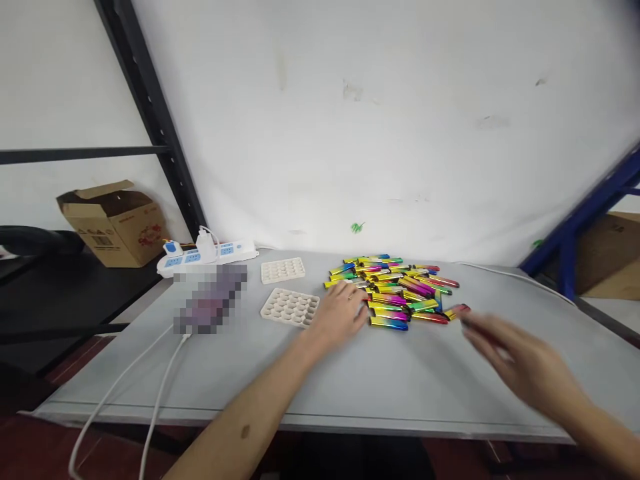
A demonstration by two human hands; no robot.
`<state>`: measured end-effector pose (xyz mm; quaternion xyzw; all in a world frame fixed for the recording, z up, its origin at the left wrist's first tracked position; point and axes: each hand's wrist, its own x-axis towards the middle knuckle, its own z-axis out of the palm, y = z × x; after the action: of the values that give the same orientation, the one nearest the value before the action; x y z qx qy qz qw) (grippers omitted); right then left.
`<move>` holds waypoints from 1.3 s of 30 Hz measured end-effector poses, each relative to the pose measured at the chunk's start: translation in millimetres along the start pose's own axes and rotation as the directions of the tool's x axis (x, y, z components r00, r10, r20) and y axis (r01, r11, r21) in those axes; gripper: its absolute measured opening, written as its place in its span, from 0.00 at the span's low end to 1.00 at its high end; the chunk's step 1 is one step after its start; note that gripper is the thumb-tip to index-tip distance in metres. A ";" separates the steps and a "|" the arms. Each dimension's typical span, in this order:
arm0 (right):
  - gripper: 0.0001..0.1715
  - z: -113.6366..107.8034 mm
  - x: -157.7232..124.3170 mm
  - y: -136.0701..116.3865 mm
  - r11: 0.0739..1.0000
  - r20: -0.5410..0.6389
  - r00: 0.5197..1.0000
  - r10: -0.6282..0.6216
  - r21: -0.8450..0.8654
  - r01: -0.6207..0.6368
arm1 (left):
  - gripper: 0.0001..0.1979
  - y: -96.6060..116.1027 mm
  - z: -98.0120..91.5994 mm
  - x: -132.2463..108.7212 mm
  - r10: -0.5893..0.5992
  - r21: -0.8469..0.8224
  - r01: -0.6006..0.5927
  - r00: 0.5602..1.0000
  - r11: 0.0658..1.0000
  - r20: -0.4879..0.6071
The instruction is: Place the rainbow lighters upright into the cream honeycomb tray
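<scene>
Many shiny, slim two-tone pieces that look like lighters point(387, 300) lie in a loose pile on the grey table. They are yellow with pink, blue, green or red ends. At the pile's left edge my left hand point(343, 310) rests with bent fingers somewhat apart and the thumb away from them; what lies under the fingertips is hidden. My right hand point(520, 360) is blurred by motion to the right of the pile. A dark, reddish thing shows between its closed fingers, too smeared to name. Close to its fingertips lies a yellow-and-red lighter point(455, 311).
Two white trays with rows of holes, a nearer one point(273, 309) and a farther one point(283, 269), sit left of my left hand. Beyond them are a pixelated device point(213, 300) with white cables, a power strip point(233, 251) and an open cardboard box point(130, 230).
</scene>
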<state>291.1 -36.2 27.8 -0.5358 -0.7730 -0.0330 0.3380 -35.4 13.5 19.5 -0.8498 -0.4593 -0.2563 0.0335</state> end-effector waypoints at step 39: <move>0.11 99.1 104.1 4.6 0.865 -0.060 0.871 -0.487 -0.170 0.472 | 0.32 4.4 -6.2 -24.6 0.320 -0.286 -0.236 0.900 0.928 0.295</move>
<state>226.2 90.7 8.2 -0.3484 -0.8592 -0.2007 0.3165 -45.4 -9.6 14.2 -0.9358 -0.2961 -0.1540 -0.1136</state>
